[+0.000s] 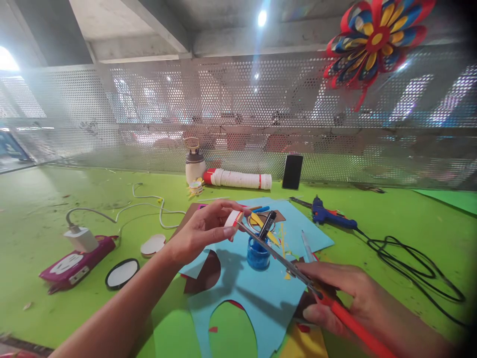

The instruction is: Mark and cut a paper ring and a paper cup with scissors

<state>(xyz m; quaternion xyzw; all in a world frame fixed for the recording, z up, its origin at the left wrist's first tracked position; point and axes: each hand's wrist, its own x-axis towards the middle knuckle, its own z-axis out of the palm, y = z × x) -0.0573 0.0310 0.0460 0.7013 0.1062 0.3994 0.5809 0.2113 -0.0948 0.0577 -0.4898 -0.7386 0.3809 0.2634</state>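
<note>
Fingers (223, 219) of the left hand (197, 231) are pinched on a paper strip (234, 219), best held taut while red-handled scissors (298, 276), gripped by the right hand (343, 298), are closed slowly.

scissor handles (335, 303) hidden by fingers (328, 278)

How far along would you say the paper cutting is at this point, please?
Done: the blue paper sheet already has a large rounded piece cut out, and a finished paper flower hangs on the mesh wall. In hand: the left hand holds a small white and red paper piece, with the scissors in the right hand at its edge. Left: the glue gun lies unused beside the sheets.
</note>
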